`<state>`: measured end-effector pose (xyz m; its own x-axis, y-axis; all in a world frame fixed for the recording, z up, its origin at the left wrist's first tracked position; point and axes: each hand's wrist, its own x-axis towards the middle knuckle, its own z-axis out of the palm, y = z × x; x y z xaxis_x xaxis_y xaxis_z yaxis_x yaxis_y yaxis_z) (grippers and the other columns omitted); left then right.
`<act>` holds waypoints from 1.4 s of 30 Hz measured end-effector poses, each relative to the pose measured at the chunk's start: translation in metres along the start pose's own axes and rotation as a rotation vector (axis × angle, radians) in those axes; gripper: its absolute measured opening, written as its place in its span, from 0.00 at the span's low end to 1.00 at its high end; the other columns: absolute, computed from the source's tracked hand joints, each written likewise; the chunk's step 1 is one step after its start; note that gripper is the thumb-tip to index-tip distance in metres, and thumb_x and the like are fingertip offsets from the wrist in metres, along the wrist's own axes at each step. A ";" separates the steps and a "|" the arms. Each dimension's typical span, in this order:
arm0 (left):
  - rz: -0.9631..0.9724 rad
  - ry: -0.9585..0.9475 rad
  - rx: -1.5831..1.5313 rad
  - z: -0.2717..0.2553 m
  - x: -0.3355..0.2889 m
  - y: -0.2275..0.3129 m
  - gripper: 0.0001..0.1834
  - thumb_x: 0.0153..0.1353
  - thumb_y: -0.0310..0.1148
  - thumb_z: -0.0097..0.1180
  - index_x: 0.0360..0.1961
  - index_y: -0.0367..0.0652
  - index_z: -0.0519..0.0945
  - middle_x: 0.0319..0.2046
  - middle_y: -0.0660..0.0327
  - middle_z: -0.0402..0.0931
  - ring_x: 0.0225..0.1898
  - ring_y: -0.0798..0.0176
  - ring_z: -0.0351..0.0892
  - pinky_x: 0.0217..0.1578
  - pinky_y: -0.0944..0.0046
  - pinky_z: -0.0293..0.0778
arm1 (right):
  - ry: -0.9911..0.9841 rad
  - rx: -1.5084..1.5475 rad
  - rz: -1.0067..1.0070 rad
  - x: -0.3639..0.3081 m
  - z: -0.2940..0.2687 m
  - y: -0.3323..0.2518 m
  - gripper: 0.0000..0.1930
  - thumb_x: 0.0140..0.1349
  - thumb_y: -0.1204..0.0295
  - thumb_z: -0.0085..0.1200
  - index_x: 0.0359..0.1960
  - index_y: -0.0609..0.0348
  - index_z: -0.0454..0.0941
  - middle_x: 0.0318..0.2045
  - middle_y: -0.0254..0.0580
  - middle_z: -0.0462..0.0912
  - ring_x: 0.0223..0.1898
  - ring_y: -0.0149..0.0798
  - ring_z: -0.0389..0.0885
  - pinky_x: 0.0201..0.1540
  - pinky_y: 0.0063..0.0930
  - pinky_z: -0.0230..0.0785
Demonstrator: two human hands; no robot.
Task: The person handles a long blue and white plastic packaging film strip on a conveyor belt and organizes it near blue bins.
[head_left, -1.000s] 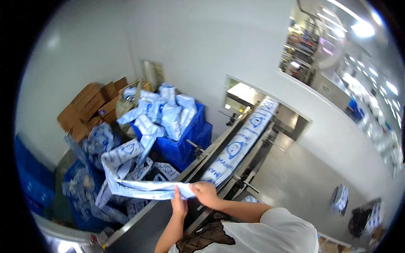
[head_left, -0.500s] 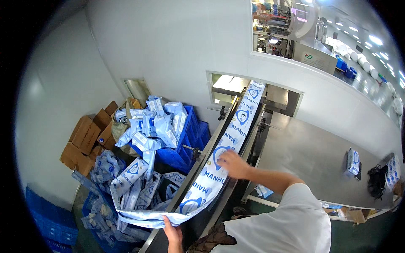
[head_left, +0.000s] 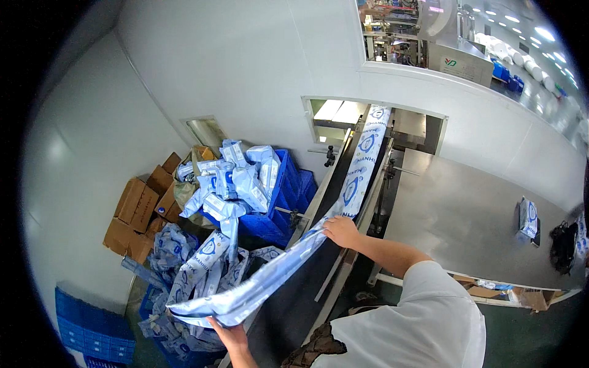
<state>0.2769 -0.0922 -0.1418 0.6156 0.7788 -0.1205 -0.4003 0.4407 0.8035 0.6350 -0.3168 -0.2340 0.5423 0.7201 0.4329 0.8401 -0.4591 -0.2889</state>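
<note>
A long strip of white-and-blue printed packaging film [head_left: 350,184] runs out of the wall opening and down the conveyor belt [head_left: 288,306]. Midway along, my right hand [head_left: 340,232] has its fingers closed on the film, bunching it. From there the film slants, lifted off the belt, to the lower left, where my left hand [head_left: 228,336] grips its lower edge. Past my left hand the film folds back over a heap of crumpled film [head_left: 199,257]. Some of the left fingers are hidden.
Left of the conveyor stands a blue crate [head_left: 285,199] piled with blue-white packs [head_left: 248,184]. Cardboard boxes [head_left: 135,208] and stacked blue crates [head_left: 92,325] lie farther left. To the right is a metal table [head_left: 454,214] with a pack [head_left: 527,218] and a black bundle [head_left: 561,245].
My right hand has gone from lying over the film to gripping it. The film's near part has been raised off the belt and pulled left, and my left hand has moved left and down.
</note>
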 end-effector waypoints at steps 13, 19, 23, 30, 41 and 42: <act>-0.351 -0.275 0.148 0.099 0.048 -0.138 0.24 0.58 0.47 0.51 0.52 0.48 0.63 0.49 0.64 0.67 0.51 0.65 0.65 0.49 0.59 0.63 | -0.330 0.234 0.325 0.002 -0.022 -0.073 0.24 0.60 0.50 0.34 0.25 0.55 0.76 0.27 0.50 0.79 0.32 0.51 0.77 0.34 0.45 0.68; -0.355 -0.241 -0.021 0.138 0.042 -0.173 0.27 0.61 0.53 0.42 0.52 0.44 0.62 0.47 0.59 0.67 0.48 0.62 0.68 0.48 0.60 0.65 | -0.447 0.444 0.306 0.005 -0.027 -0.092 0.26 0.61 0.49 0.32 0.29 0.58 0.76 0.31 0.52 0.78 0.36 0.53 0.76 0.37 0.46 0.65; -0.314 -0.198 0.094 0.100 0.046 -0.168 0.27 0.62 0.52 0.38 0.53 0.42 0.61 0.44 0.58 0.70 0.47 0.59 0.70 0.49 0.59 0.66 | -0.237 0.404 0.069 -0.015 -0.041 -0.129 0.16 0.55 0.57 0.47 0.26 0.60 0.73 0.24 0.49 0.75 0.31 0.51 0.75 0.32 0.42 0.66; -0.400 -0.060 0.091 0.074 0.036 -0.135 0.30 0.60 0.55 0.39 0.54 0.42 0.62 0.48 0.57 0.69 0.47 0.56 0.72 0.44 0.56 0.70 | -0.076 0.169 -0.494 -0.028 -0.077 -0.094 0.25 0.45 0.61 0.59 0.46 0.51 0.68 0.44 0.40 0.69 0.49 0.41 0.66 0.46 0.41 0.58; -0.533 -0.114 0.400 0.023 0.036 -0.080 0.28 0.61 0.55 0.35 0.50 0.45 0.67 0.42 0.59 0.75 0.36 0.59 0.78 0.25 0.61 0.75 | -0.203 -0.070 -0.149 -0.002 -0.057 0.032 0.20 0.41 0.69 0.58 0.39 0.51 0.70 0.38 0.38 0.71 0.44 0.42 0.70 0.47 0.39 0.63; -0.593 -0.104 0.367 0.023 0.040 -0.073 0.28 0.61 0.56 0.36 0.49 0.44 0.69 0.41 0.59 0.75 0.35 0.60 0.78 0.22 0.64 0.75 | -0.225 -0.089 -0.187 -0.006 -0.047 0.025 0.18 0.41 0.68 0.58 0.38 0.50 0.71 0.37 0.36 0.72 0.44 0.41 0.71 0.45 0.39 0.64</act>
<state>0.3461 -0.1034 -0.1922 0.7281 0.3992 -0.5572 0.2663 0.5843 0.7666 0.6526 -0.3571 -0.2039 0.3713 0.8887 0.2690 0.9279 -0.3447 -0.1419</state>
